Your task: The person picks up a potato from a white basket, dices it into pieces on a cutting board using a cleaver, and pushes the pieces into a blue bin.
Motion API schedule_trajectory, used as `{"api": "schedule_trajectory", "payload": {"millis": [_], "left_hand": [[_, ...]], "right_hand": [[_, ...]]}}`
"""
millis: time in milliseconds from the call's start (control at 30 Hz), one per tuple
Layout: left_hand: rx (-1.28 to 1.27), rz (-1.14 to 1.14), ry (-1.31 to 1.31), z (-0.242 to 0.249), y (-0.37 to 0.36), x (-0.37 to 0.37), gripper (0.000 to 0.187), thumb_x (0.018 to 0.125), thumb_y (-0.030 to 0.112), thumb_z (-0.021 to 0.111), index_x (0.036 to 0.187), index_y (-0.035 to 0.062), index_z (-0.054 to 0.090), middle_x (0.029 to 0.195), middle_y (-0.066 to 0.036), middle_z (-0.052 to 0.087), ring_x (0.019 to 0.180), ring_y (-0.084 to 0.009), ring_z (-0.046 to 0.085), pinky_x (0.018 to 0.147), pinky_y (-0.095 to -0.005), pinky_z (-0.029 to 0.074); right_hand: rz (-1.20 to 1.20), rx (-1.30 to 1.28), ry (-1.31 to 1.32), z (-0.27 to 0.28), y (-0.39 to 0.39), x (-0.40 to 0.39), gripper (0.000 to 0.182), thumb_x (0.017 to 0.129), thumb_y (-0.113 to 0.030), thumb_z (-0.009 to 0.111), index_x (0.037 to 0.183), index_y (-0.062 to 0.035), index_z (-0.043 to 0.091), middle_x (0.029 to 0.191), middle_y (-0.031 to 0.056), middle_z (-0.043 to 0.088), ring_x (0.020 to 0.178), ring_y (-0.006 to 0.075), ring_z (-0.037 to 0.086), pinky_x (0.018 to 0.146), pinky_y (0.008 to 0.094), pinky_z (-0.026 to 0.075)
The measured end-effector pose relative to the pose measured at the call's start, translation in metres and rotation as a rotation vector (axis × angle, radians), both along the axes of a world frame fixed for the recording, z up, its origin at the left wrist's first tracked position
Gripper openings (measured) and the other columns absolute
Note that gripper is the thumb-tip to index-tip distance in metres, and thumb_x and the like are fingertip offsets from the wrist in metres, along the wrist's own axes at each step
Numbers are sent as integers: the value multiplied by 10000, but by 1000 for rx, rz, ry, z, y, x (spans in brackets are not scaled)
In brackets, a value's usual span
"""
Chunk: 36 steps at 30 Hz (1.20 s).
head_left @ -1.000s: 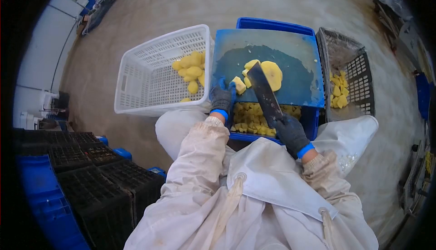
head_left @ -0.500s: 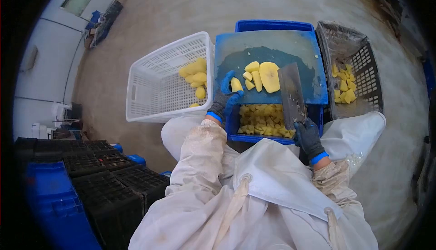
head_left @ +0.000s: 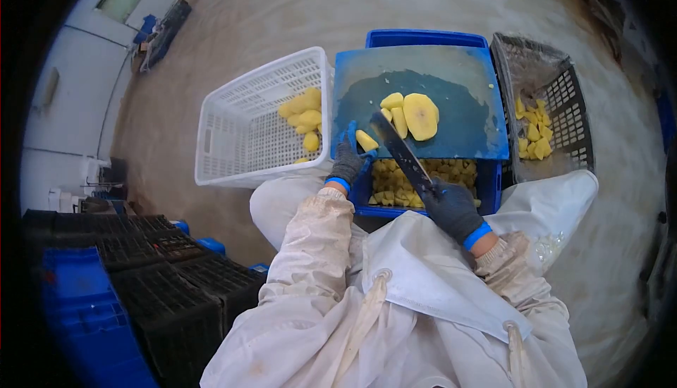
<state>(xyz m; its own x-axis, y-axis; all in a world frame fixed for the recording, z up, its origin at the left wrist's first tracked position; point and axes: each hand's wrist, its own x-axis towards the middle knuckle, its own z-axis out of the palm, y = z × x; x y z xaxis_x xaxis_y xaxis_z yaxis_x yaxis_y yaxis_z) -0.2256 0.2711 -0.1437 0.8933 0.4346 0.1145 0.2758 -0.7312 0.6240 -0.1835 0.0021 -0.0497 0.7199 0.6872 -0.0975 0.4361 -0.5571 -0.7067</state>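
Observation:
My right hand [head_left: 453, 212], in a dark glove, is wrapped round the handle of a cleaver [head_left: 402, 152]. Its blade slants up and left over the near part of the blue cutting board [head_left: 458, 124], edge-on to my view. My left hand [head_left: 348, 158], in a blue and grey glove, has thumb and fingers around a peeled potato piece [head_left: 366, 141] at the board's near left corner. Right of it, beyond the blade, lie a large cut potato half [head_left: 421, 117] and several smaller pieces, one being a long wedge [head_left: 399, 122]. The blade partly covers some of them.
Under the board, a blue crate [head_left: 491, 194] holds many potato chunks [head_left: 395, 189]. On the left stands a white basket [head_left: 247, 124] with peeled potatoes [head_left: 307, 116]; on the right, a black crate [head_left: 513, 116] with cut pieces [head_left: 537, 134]. Stacked dark crates [head_left: 176, 303] stand lower left.
My right hand has moved left with the cleaver, whose blade has swung from the board's right side towards the potato piece in my left hand. The left hand has barely shifted; the piece tilts more.

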Motion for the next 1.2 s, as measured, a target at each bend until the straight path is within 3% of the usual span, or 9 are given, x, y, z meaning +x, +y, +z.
{"api": "schedule_trajectory", "payload": {"millis": [567,733,800,933,1000,1067,1100,1133,1200], "left_hand": [[-156,128,58,-5,-6,4,850,644,257,766,1320,19,308,1224,-258,412,1137,-430,398,959,-464,347],[-96,160,132,5,-12,6,830,647,244,759,1314,19,318,1222,-259,413,1138,-425,399,958,-463,347],[-218,163,33,-3,-10,7,822,646,247,761,1305,19,328,1222,-257,417,1156,-415,387,970,-466,332],[16,171,25,3,-16,1,794,652,209,758,1297,21,334,1198,-259,441,1116,-414,435,936,-463,377],[-204,177,-105,7,-15,1,684,675,128,742,1245,11,384,1119,-190,513,958,-287,586,841,-345,494],[-344,154,-163,8,-12,-1,664,683,108,733,1240,16,384,1114,-176,517,956,-263,584,841,-336,495],[-489,136,-210,5,-12,-6,644,692,88,725,1235,20,384,1109,-163,521,954,-240,583,841,-328,497],[-487,138,-205,3,-12,-9,644,692,88,725,1235,20,384,1109,-163,521,954,-240,583,841,-328,497],[-703,81,-332,2,-7,-8,676,694,24,685,1270,24,332,1071,-131,514,943,-205,570,782,-320,508]], "right_hand": [[209,-387,-281,22,35,3,244,849,-235,468,881,-22,582,668,165,615,628,325,615,568,439,479],[236,-369,-215,20,47,10,219,826,-209,482,870,-18,579,714,177,628,671,333,625,616,439,490],[230,-349,-197,7,55,15,203,805,-197,500,857,-18,579,734,178,636,697,330,633,648,434,498],[191,-290,-170,-32,72,38,238,807,-226,511,900,-25,600,753,194,634,682,320,627,614,415,497],[155,-247,-146,-33,62,44,269,821,-252,515,934,-29,612,734,194,629,635,311,620,560,408,495],[-140,44,474,-22,43,40,314,823,-258,543,1030,-27,593,708,110,616,588,205,593,504,338,483],[-240,73,619,3,33,35,311,833,-220,552,1071,-19,568,696,40,569,557,120,537,459,266,451],[-239,74,625,-3,20,35,311,833,-220,552,1071,-19,568,696,40,569,557,120,537,459,266,451],[-148,294,317,-18,-12,40,283,848,-209,514,1022,3,586,663,102,585,520,163,573,474,310,460]]}}
